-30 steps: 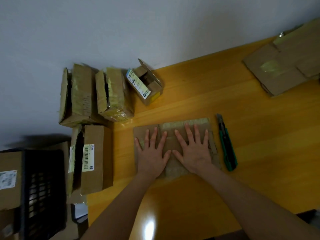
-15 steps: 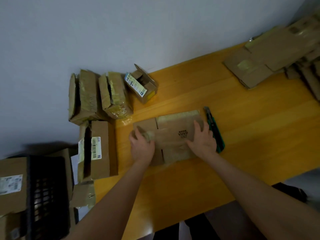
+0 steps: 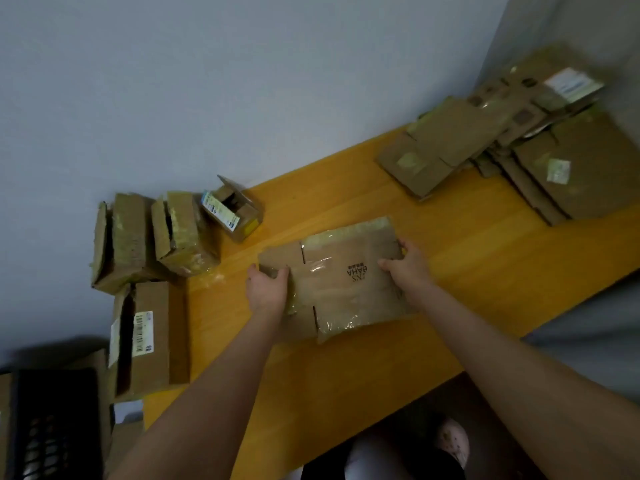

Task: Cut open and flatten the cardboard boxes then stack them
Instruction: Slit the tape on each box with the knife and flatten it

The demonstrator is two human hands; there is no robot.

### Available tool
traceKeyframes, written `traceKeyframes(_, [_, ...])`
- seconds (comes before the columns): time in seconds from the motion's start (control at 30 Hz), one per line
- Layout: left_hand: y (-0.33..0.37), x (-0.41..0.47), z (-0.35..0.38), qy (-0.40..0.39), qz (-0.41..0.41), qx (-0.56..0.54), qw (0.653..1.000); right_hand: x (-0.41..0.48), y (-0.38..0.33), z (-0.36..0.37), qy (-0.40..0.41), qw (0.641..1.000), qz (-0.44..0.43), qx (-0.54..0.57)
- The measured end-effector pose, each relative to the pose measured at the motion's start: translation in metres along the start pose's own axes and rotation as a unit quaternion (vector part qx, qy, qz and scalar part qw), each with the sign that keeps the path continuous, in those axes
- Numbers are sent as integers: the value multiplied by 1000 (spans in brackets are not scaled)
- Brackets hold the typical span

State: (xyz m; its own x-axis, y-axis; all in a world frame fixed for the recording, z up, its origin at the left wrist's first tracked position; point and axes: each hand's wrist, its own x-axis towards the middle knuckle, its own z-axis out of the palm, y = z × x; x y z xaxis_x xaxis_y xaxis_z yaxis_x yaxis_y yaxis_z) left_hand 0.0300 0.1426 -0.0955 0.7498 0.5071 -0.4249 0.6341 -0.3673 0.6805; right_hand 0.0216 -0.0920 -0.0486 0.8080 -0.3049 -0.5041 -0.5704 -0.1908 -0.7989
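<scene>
The flattened cardboard box (image 3: pixel 343 282) is being held at the middle of the bench (image 3: pixel 467 271), between the hands. The left hand (image 3: pixel 266 289) is gripping its left edge and the right hand (image 3: pixel 408 268) is gripping its right edge.

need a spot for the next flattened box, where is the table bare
Bare table runs between the held flattened box and the flattened cardboard pile at the right, and along the near edge in front of the box. The left end is crowded with unflattened boxes, and the pile fills the far right corner.
</scene>
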Motion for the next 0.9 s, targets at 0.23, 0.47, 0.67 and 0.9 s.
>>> traceKeyframes(0.23, [66, -63, 100, 3, 35, 8, 999, 31, 11, -137, 19, 1000, -16, 13])
traceKeyframes(0.47, [142, -149, 202, -15, 45, -20, 999, 70, 14, -283, 64, 994, -58, -68])
traceKeyframes(0.67, [207, -162, 258, -58, 60, -65, 994, 119, -2, -348, 100, 979, -66, -166])
traceKeyframes(0.9, [284, -142, 322, -70, 78, -69, 992, 196, -41, -390, 100, 971, -30, -216])
